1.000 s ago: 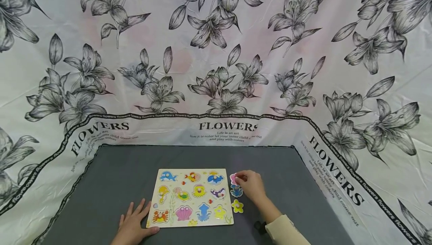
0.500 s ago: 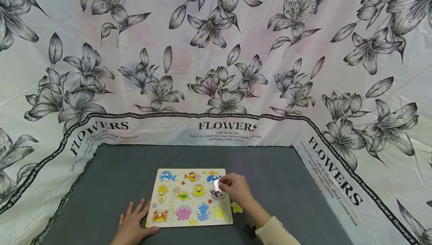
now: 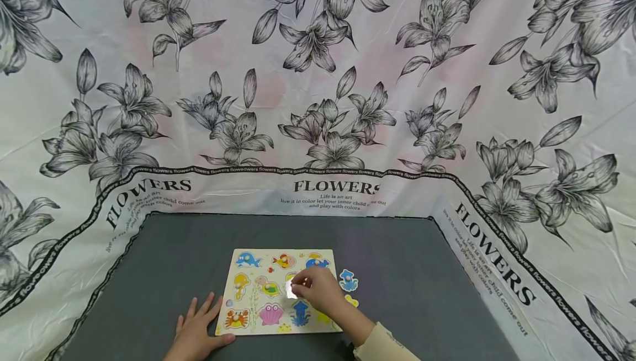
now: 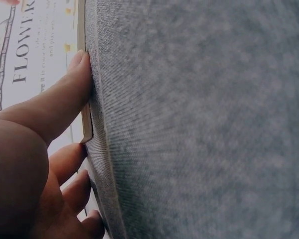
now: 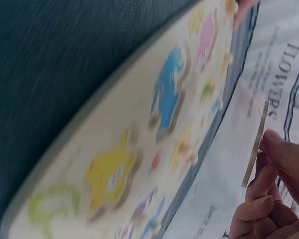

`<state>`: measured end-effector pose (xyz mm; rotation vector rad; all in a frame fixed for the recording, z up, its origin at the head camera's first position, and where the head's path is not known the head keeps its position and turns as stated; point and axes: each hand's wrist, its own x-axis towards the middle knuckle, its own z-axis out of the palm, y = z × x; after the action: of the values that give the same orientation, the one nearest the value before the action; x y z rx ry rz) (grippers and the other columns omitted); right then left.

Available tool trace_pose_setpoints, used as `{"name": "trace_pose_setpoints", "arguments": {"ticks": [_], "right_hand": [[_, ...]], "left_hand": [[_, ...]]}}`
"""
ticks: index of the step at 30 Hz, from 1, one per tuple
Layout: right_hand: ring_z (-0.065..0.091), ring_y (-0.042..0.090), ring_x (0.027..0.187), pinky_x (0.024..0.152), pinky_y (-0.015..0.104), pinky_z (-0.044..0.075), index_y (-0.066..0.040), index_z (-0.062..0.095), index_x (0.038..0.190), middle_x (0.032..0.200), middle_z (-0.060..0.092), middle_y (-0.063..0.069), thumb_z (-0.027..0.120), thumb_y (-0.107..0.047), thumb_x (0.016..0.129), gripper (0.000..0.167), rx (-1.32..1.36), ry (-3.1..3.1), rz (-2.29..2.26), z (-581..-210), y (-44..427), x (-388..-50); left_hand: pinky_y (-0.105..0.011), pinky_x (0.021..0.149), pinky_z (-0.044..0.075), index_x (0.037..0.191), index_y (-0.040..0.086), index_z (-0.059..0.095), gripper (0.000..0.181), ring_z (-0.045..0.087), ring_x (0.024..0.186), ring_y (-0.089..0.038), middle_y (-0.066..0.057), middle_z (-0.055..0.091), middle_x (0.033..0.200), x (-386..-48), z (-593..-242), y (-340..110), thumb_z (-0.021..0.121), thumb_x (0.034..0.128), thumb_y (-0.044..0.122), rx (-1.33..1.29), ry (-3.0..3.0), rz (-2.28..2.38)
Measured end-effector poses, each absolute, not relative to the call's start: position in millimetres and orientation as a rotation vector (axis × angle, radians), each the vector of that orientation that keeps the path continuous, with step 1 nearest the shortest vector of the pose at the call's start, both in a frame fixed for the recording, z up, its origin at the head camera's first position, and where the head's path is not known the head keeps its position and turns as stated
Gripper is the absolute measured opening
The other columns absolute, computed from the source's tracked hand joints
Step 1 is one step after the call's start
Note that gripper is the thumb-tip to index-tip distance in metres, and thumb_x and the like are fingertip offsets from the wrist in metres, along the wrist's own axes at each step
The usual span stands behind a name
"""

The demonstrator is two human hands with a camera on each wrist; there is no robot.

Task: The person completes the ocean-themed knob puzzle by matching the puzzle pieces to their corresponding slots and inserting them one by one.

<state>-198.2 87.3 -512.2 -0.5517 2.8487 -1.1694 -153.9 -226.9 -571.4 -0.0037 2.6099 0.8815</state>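
A cream wooden puzzle board with colourful sea-animal shapes lies on the dark table. My right hand is above its middle, pinching a thin puzzle piece between thumb and fingers. This piece appears edge-on in the right wrist view; glare washes out its face in the head view. My left hand rests at the board's near left corner, fingers spread, thumb against the near edge. The board's blue squid shape and yellow star shape look recessed.
Right of the board, a blue squid piece lies on the grey table. A yellow star piece is partly behind my right forearm. Flower-printed cloth rises behind the table.
My right hand has lifted the pink piece from the right of the board and carried it left over the board's middle. My left hand has stayed at the corner.
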Motion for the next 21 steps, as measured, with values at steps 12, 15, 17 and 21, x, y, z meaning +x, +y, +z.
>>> {"name": "trace_pose_setpoints", "arguments": {"ticks": [12,15,17,21], "right_hand": [[0.047,-0.003,0.06,0.052,0.017,0.042,-0.019,0.082,0.089,0.075,0.064,-0.017,0.083,-0.019,0.086,0.004,-0.589,2.789,-1.026,-528.6,44.7,-191.9],[0.046,-0.003,0.06,0.054,0.016,0.04,-0.02,0.081,0.088,0.073,0.062,-0.019,0.083,-0.019,0.085,0.004,-0.583,2.78,-0.959,-534.2,38.9,-191.1],[0.047,-0.003,0.061,0.055,0.016,0.04,-0.02,0.081,0.088,0.073,0.061,-0.019,0.083,-0.02,0.085,0.003,-0.582,2.773,-0.947,-537.7,36.0,-190.2],[0.048,-0.003,0.062,0.055,0.017,0.04,-0.021,0.081,0.086,0.072,0.061,-0.019,0.083,-0.018,0.085,0.004,-0.575,2.765,-0.957,-541.7,31.8,-188.6]], "left_hand": [[-0.082,0.109,0.003,0.155,0.003,0.039,0.116,0.002,0.146,-0.062,-0.029,0.023,0.162,-155.6,-569.3,-226.7,0.083,0.0675,0.065,-0.005,2.607,0.87],[-0.082,0.109,0.004,0.155,0.003,0.039,0.116,0.002,0.146,-0.062,-0.029,0.023,0.162,-155.6,-569.5,-226.6,0.083,0.0674,0.065,-0.003,2.608,0.867],[-0.082,0.109,0.004,0.154,0.003,0.039,0.116,0.002,0.146,-0.062,-0.029,0.023,0.162,-155.3,-569.5,-226.6,0.084,0.0672,0.065,-0.002,2.61,0.868],[-0.082,0.109,0.004,0.154,0.002,0.04,0.115,0.002,0.146,-0.062,-0.03,0.024,0.162,-155.0,-569.2,-227.0,0.084,0.0677,0.065,-0.003,2.615,0.872]]}}
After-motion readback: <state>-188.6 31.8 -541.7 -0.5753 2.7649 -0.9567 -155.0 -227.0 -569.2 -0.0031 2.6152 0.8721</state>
